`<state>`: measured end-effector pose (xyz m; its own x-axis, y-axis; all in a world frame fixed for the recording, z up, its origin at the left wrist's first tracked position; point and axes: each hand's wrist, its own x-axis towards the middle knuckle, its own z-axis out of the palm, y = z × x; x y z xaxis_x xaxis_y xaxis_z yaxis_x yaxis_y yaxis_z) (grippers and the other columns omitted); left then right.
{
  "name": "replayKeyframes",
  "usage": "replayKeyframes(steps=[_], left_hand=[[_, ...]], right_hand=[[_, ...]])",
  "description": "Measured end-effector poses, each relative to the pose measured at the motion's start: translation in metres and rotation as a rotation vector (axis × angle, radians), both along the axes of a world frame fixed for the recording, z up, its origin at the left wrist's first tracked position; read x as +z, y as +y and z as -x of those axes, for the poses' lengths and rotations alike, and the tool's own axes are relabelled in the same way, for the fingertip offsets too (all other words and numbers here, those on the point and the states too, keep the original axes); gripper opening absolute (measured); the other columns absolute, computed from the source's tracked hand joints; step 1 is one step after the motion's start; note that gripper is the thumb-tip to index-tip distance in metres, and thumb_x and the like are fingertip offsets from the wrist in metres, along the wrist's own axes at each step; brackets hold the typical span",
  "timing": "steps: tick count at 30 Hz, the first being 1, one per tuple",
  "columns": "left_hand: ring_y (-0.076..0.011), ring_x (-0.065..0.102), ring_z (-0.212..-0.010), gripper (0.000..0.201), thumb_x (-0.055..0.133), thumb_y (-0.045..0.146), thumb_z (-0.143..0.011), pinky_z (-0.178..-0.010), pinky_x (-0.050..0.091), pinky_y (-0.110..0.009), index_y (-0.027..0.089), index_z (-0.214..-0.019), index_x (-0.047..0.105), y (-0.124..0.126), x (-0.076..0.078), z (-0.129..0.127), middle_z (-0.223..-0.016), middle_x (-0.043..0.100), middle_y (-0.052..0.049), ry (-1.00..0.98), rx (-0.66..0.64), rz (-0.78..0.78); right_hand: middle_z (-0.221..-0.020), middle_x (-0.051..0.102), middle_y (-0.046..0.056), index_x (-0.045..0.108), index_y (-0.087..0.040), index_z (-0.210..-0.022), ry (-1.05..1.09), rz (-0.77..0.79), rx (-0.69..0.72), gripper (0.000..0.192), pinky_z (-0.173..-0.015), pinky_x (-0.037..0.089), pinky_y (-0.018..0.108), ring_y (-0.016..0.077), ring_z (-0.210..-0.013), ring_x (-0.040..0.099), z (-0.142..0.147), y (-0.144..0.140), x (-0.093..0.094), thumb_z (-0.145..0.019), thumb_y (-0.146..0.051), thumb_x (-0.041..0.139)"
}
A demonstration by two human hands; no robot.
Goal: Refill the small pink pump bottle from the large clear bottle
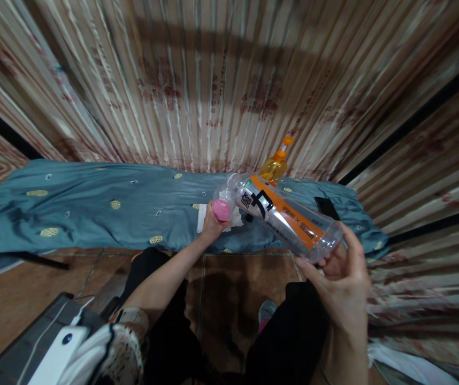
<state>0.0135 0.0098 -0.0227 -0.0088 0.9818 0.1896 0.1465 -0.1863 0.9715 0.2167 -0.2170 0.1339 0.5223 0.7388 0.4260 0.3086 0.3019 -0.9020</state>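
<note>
My right hand (339,272) grips the base of a clear empty plastic bottle (283,214) with an orange and black label, held tilted with its open neck pointing left. My left hand (213,225) holds the bottle's pink cap (221,210) just below and left of the neck, over a white cloth or tissue (235,216) lying on the blue bedding. Behind the bottle stands a spray bottle (274,167) of orange liquid with an orange nozzle.
A low bed covered with a blue patterned sheet (93,206) runs along a striped curtain (213,80). A black phone (326,207) lies on the sheet at right. Brown tiled floor (233,278) lies below; a white device (59,353) sits on a dark case at bottom left.
</note>
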Motion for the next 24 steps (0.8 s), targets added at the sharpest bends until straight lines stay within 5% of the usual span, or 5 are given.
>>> replayKeyframes(steps=[24], left_hand=[[-0.0290, 0.067, -0.111, 0.078, 0.092, 0.012, -0.051, -0.103, 0.055, -0.046, 0.023, -0.117, 0.052, -0.0037, 0.0047, -0.0011, -0.113, 0.065, -0.004, 0.018, 0.008, -0.021]], right_hand=[[-0.135, 0.074, 0.013, 0.054, -0.028, -0.154, 0.051, -0.033, 0.042, 0.105, -0.089, 0.066, 0.034, 0.0257, -0.112, 0.078, -0.0032, 0.0012, -0.0010, -0.062, -0.025, 0.105]])
